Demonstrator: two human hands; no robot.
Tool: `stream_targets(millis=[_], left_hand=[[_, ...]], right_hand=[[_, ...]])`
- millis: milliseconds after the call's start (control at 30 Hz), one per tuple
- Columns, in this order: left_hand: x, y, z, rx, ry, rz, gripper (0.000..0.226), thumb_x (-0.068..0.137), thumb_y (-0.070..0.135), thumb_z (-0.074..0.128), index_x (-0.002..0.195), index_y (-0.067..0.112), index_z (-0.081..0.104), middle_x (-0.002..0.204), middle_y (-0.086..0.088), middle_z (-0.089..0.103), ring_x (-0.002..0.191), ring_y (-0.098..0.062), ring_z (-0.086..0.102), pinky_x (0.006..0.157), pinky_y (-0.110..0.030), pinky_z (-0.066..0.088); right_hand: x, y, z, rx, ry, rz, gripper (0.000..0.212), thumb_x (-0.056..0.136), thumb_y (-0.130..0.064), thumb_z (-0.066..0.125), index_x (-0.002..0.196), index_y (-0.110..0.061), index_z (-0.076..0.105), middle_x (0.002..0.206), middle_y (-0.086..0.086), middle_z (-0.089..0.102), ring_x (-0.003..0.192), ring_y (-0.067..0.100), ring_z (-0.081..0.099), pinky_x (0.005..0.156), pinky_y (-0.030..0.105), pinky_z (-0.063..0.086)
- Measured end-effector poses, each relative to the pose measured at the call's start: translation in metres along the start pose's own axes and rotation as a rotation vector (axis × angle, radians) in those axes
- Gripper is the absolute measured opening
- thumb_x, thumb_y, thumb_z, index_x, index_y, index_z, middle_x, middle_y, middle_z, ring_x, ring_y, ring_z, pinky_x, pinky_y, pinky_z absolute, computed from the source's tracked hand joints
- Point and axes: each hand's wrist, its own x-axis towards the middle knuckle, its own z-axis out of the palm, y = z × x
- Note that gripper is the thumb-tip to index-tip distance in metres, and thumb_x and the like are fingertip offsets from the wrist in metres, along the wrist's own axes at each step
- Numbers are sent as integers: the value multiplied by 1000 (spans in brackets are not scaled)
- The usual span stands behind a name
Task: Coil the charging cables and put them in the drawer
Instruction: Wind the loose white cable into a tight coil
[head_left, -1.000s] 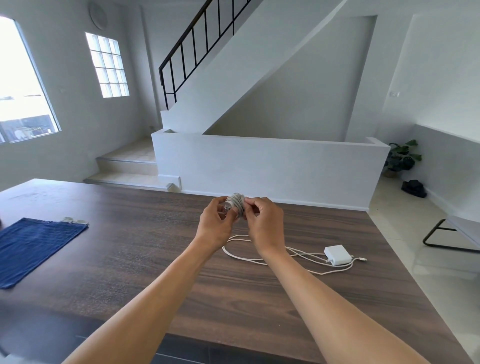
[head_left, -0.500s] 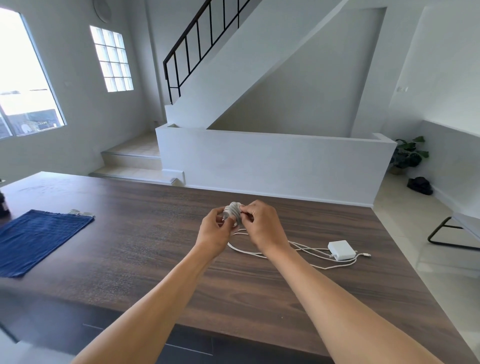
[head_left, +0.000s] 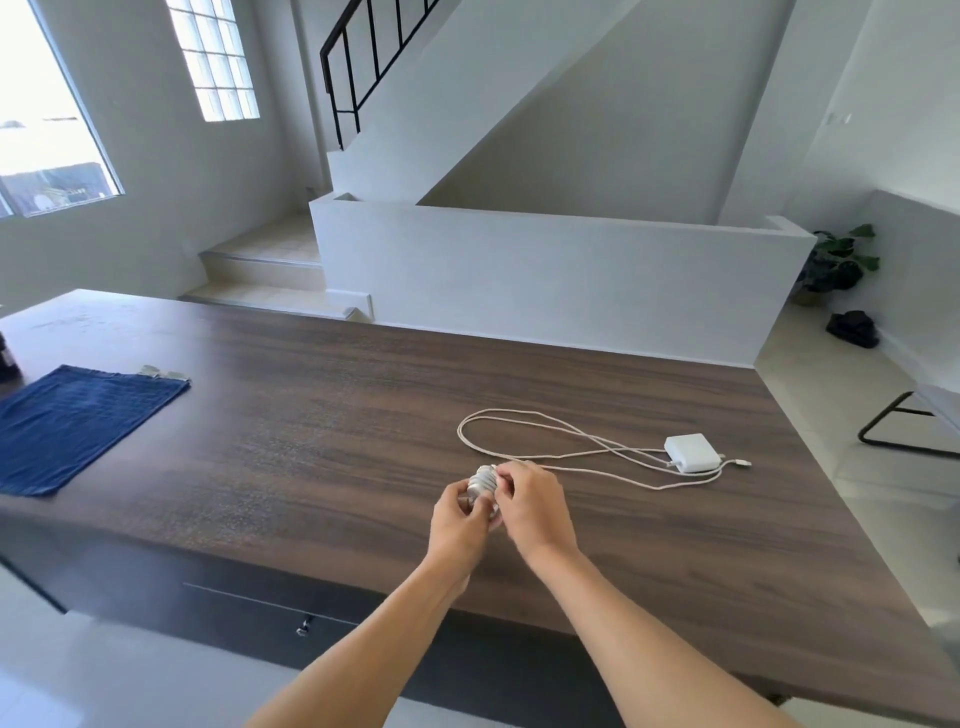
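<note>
Table (head_left: 311, 441): a dark wood-grain top served as the work surface; a drawer front with a small handle (head_left: 304, 625) showed below its near edge, closed, presumably the cables' destination.
Blue cloth (head_left: 78, 421): lay flat at the far left, well apart from the work.
Loose cable (head_left: 545, 431): sprawled in long loops on the table beside the white charger brick (head_left: 692, 452), not yet wound.
Left hand (head_left: 460, 519): clasped the coiled cable (head_left: 482, 483) from the left, bracing it so the turns could not spring apart.
Right hand (head_left: 535, 501): pinched the coil's right side (probably tucking the free end).
</note>
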Motion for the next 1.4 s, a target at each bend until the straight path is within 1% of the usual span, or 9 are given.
stream_targets(millis=[133, 267, 467, 633, 733, 833, 933, 1133, 1400], left_hand=[[-6, -28, 2, 230, 17, -56, 27, 94, 21, 58, 120, 14, 58, 101, -3, 69, 91, -16, 65, 84, -34, 54], [-7, -37, 0, 460, -51, -12, 11, 98, 21, 53, 109, 23, 54, 98, 5, 62, 85, -7, 56, 67, -20, 43], [7, -39, -6, 586, -119, 3, 28, 92, 30, 60, 116, 15, 62, 106, -8, 67, 89, -24, 69, 86, -42, 57], [17, -29, -18, 693, -217, 123, 42, 92, 26, 62, 131, 33, 50, 94, -1, 71, 79, -11, 66, 73, -24, 52], [24, -21, -23, 830, -259, 225, 40, 92, 28, 60, 130, 38, 54, 108, -2, 61, 89, -15, 63, 88, -35, 53], [27, -19, -27, 823, -296, 270, 37, 90, 25, 64, 126, 29, 54, 120, 3, 47, 101, -19, 59, 95, -39, 51], [32, -22, -32, 781, -309, 312, 37, 89, 19, 66, 125, 19, 56, 123, 2, 60, 108, -16, 61, 96, -39, 51], [30, -28, -30, 733, -315, 388, 41, 88, 19, 67, 126, 31, 57, 121, 6, 60, 109, -13, 60, 96, -38, 52], [33, -29, -29, 726, -309, 403, 35, 88, 22, 67, 122, 26, 62, 118, 4, 61, 107, -16, 61, 95, -41, 52]], right_hand=[[-16, 23, 11, -14, -119, 82, 22, 93, -14, 51, 106, -13, 68, 106, 3, 67, 96, 20, 62, 80, 28, 47], [-22, 39, 13, -29, -199, 101, 20, 91, -13, 52, 102, -14, 68, 104, 1, 66, 97, 19, 61, 78, 24, 42], [-22, 46, 16, 14, -181, 84, 19, 90, -11, 55, 101, -13, 70, 103, 1, 67, 94, 18, 62, 79, 25, 45], [-23, 46, 21, 102, -134, 127, 19, 91, -15, 56, 102, -14, 71, 100, 0, 69, 93, 14, 61, 81, 20, 43], [-24, 44, 24, 167, -122, 172, 17, 93, -16, 55, 100, -15, 70, 98, -1, 69, 87, 9, 58, 73, 14, 39], [-27, 43, 27, 215, -88, 199, 16, 95, -16, 53, 99, -16, 68, 96, -3, 68, 85, 6, 57, 67, 3, 35], [-26, 43, 29, 240, -55, 243, 17, 96, -16, 52, 101, -15, 68, 95, -1, 69, 85, 8, 59, 64, 2, 35], [-24, 38, 34, 260, 22, 367, 18, 96, -20, 54, 105, -15, 69, 95, -6, 68, 85, 5, 59, 59, -2, 36], [-23, 34, 34, 286, 19, 396, 16, 92, -18, 60, 99, -15, 73, 93, -3, 72, 85, 10, 66, 58, -4, 38]])
